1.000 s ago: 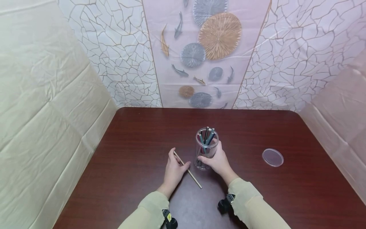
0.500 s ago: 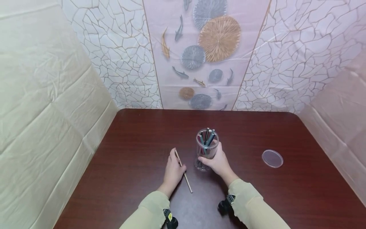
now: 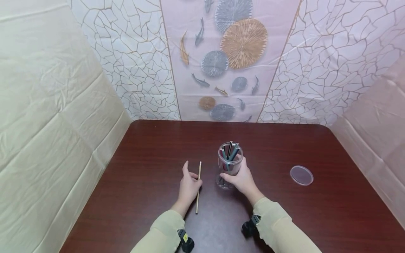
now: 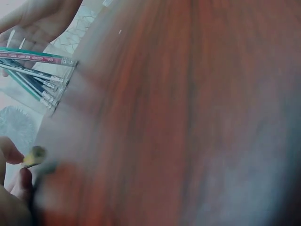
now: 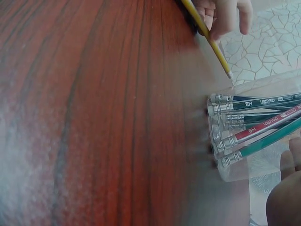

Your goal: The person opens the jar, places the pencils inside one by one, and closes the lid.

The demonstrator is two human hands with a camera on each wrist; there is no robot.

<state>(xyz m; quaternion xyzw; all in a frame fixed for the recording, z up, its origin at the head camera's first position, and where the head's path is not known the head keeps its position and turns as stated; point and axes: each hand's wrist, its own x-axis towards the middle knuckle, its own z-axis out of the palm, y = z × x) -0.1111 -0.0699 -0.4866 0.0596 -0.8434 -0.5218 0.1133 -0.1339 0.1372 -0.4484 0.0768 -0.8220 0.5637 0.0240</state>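
A yellow pencil is pinched between the thumb and fingers of my left hand, with one finger raised off it. It points away from me, close to the table top. In the left wrist view the pencil's end shows between thumb and finger. My right hand grips a clear plastic jar around its side. Several pencils in dark, teal and red stand in the jar. Seen from the right wrist, their metal-capped ends rest at the jar's bottom.
A round clear lid lies flat on the dark red-brown wooden table, to the right of the jar. Patterned cloth hangs behind the table's far edge, and pale cloth at both sides.
The yellow pencil has swung in my left hand from a diagonal to nearly straight away from me. That hand has shifted slightly left and lifted a finger. The right hand stays on the jar.
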